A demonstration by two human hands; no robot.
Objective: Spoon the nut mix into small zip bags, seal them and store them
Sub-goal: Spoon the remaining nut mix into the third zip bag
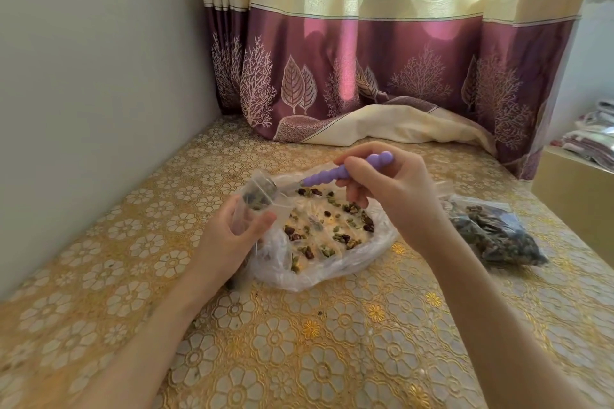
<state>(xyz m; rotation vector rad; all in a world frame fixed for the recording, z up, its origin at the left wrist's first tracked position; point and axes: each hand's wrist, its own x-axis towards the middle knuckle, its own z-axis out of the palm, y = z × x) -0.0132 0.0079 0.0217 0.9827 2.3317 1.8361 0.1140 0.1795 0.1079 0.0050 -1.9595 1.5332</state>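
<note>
A large clear plastic bag (pixel 335 271) lies open in the middle of the table, with scattered nut mix (pixel 327 224) of green seeds and dark red pieces inside. My left hand (pixel 229 236) holds a small clear zip bag (pixel 257 197) upright at the big bag's left edge; some mix shows inside it. My right hand (pixel 385 186) grips a spoon by its purple ribbed handle (pixel 342 171). The spoon's tip reaches into the mouth of the small bag.
A filled bag of dark nut mix (pixel 495 232) lies to the right on the gold flowered tablecloth (pixel 299 342). A purple and cream curtain (pixel 365 76) hangs behind, its hem resting on the table. A wall runs along the left. Folded cloths (pixel 594 133) sit far right.
</note>
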